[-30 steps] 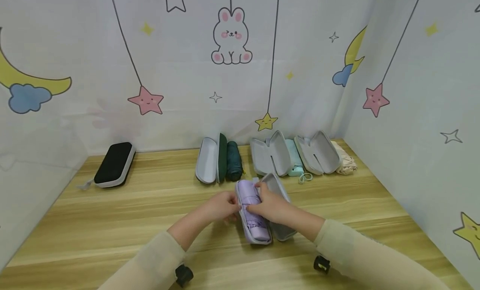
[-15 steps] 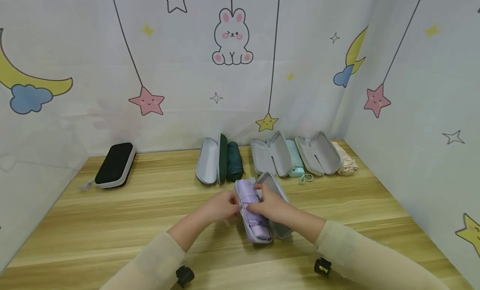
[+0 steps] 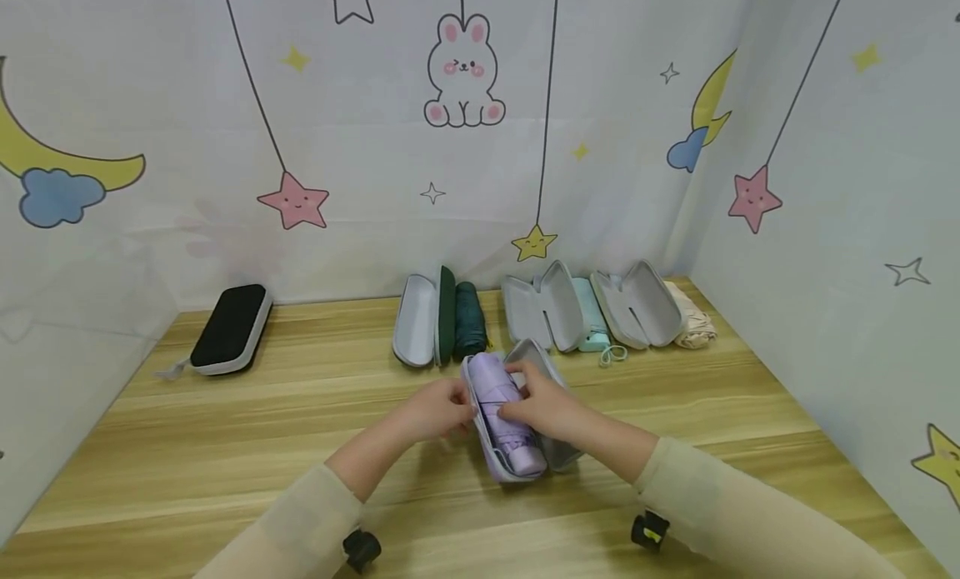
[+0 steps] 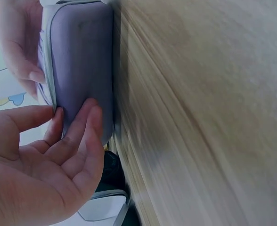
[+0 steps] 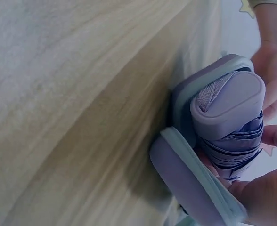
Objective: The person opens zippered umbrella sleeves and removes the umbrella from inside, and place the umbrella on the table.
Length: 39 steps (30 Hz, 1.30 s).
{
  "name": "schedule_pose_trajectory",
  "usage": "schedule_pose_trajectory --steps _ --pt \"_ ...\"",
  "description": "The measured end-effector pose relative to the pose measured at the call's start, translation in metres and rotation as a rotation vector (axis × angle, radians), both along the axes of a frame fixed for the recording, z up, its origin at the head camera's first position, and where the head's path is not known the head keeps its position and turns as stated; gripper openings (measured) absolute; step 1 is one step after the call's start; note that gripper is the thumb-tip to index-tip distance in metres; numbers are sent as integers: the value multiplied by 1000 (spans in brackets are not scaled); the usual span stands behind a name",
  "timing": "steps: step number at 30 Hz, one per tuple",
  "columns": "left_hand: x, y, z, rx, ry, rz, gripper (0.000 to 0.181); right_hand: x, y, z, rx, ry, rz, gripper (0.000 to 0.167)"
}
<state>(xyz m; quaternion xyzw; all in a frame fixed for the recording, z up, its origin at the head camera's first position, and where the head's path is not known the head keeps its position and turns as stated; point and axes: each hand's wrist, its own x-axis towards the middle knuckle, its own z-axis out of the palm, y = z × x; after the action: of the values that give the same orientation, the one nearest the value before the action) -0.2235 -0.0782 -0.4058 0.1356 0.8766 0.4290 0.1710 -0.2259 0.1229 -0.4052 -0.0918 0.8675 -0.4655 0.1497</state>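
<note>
A folded lilac umbrella [image 3: 510, 425] lies lengthwise in one half of an unzipped lilac umbrella case [image 3: 492, 461], standing partly proud of the rim. My right hand [image 3: 546, 402] grips the umbrella, thumb on the near side and fingers on the far side. Along the case's left edge, my left hand [image 3: 437, 408] pinches the rim between thumb and index finger. Its other fingers lie against the outer shell in the left wrist view. The right wrist view shows the umbrella's flat end [image 5: 232, 101] with a strap, and the case's lid [image 5: 195, 181] spread beside it.
At the back stand a dark green case [image 3: 446, 314] with a green umbrella [image 3: 469, 321], another open case [image 3: 543, 312] beside a mint umbrella [image 3: 590, 312], and a third [image 3: 637, 308] beside a cream umbrella [image 3: 693, 319]. A black case [image 3: 230, 329] lies closed at left.
The lilac case and umbrella have shifted slightly left and away from me, both hands moving along. The umbrella sits a little higher out of its half. Things at the back have not moved.
</note>
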Motion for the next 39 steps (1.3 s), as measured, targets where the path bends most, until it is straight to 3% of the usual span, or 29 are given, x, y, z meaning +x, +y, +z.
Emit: schedule_pose_trajectory --steps 5,15,22,26,30,39 --pt "0 -6 -1 18 -10 28 12 5 5 13 -56 5 0 66" --pt "5 -22 3 63 -42 25 12 13 28 47 -138 87 57 68" --pt "11 -42 8 44 -55 40 13 10 51 62 -93 101 20 71" --pt "14 -53 10 41 -63 20 12 5 59 56 -18 81 12 70" --pt "15 -57 12 37 -71 10 12 0 60 37 62 65 18 67" --pt "20 -58 8 42 -84 43 11 -2 46 3 295 208 44 58"
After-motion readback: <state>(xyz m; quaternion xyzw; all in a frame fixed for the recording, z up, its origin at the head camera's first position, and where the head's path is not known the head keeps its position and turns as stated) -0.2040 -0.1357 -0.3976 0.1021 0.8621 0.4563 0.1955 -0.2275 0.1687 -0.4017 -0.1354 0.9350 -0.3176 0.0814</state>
